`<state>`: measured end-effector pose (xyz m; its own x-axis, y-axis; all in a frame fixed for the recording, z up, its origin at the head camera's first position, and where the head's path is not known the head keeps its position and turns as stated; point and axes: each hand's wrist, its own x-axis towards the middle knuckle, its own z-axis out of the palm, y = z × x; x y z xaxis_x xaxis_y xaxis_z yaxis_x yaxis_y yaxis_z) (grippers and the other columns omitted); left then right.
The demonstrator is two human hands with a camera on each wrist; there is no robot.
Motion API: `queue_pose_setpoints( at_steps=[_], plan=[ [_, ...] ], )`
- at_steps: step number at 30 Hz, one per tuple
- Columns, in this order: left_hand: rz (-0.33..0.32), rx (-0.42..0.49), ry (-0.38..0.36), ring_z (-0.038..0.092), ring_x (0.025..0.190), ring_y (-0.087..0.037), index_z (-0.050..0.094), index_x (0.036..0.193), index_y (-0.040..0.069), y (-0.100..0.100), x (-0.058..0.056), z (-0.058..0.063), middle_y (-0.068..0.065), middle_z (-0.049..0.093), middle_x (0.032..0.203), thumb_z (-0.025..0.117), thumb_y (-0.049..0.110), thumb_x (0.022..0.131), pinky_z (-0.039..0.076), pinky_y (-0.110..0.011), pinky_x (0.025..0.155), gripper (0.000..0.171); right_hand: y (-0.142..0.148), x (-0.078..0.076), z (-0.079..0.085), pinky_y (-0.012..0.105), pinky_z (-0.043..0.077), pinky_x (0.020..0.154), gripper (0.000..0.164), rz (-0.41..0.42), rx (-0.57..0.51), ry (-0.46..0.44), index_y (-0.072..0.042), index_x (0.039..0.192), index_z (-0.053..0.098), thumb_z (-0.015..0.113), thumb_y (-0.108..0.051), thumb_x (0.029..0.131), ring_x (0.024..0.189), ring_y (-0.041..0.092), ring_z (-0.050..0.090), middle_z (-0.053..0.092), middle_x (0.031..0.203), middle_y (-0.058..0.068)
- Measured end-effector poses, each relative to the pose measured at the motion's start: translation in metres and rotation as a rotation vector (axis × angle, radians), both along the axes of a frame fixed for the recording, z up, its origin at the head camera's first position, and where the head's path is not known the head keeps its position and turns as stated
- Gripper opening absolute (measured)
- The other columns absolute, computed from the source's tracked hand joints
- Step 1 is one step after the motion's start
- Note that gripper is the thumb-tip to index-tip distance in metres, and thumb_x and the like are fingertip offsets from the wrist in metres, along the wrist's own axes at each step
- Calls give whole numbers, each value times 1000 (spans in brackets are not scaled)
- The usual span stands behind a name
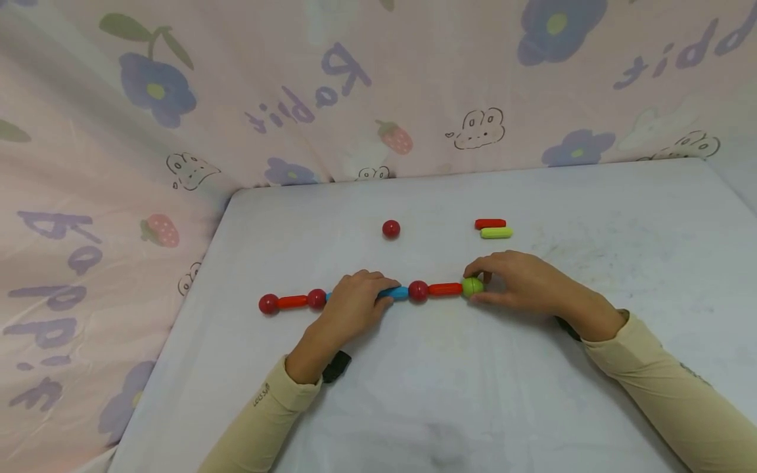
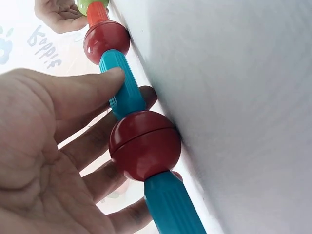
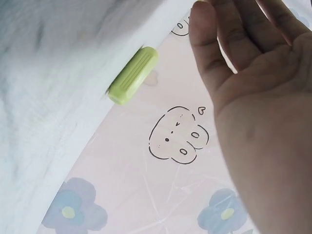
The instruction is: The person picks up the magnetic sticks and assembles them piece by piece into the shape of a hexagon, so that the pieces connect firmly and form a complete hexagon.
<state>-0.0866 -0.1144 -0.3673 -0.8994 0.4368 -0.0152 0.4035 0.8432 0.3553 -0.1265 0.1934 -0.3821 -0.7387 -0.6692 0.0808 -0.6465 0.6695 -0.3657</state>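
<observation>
A chain of balls and rods lies in a row on the white table. My left hand [image 1: 357, 300] grips it near the middle, its thumb and fingers round a blue rod [image 2: 127, 92]. Beside that rod, a dark red ball [image 2: 145, 145] sits within the hand, with another blue rod [image 2: 175, 204] joined to its other side. Farther right come a red ball [image 1: 418, 291] and a ribbed red rod [image 1: 445, 289]. At the chain's right end, my right hand [image 1: 529, 282] pinches a green ball [image 1: 472, 287] between thumb and fingers; the ball touches the red rod's end.
A loose red ball [image 1: 391, 229] lies behind the chain. To its right, a red rod [image 1: 490, 224] and a yellow-green rod [image 1: 497, 232] lie side by side. The chain's left end is a red ball [image 1: 269, 304]. Printed curtains [image 1: 414, 79] hang behind the table [image 1: 414, 394].
</observation>
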Motion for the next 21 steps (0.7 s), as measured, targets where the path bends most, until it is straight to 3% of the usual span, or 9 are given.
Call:
queue_pose_setpoints(
  at_steps=[12, 21],
  plan=[
    [-28, -13, -11, 63, 96, -19, 72, 122, 15, 3, 1, -1, 0, 74, 110, 74, 26, 90, 52, -36, 85, 34, -4, 5, 0, 33, 54, 79, 31, 21, -20, 11, -25, 109, 72, 82, -33, 81, 85, 3, 61, 68, 92, -18],
    [-43, -68, -33, 62, 105, -22, 62, 135, 20, 10, 3, 0, -1, 71, 118, 73, 31, 91, 52, -41, 91, 47, -8, 7, 2, 31, 51, 77, 31, 29, -23, 0, -29, 110, 71, 82, -35, 82, 84, 2, 58, 65, 90, -20]
  ],
)
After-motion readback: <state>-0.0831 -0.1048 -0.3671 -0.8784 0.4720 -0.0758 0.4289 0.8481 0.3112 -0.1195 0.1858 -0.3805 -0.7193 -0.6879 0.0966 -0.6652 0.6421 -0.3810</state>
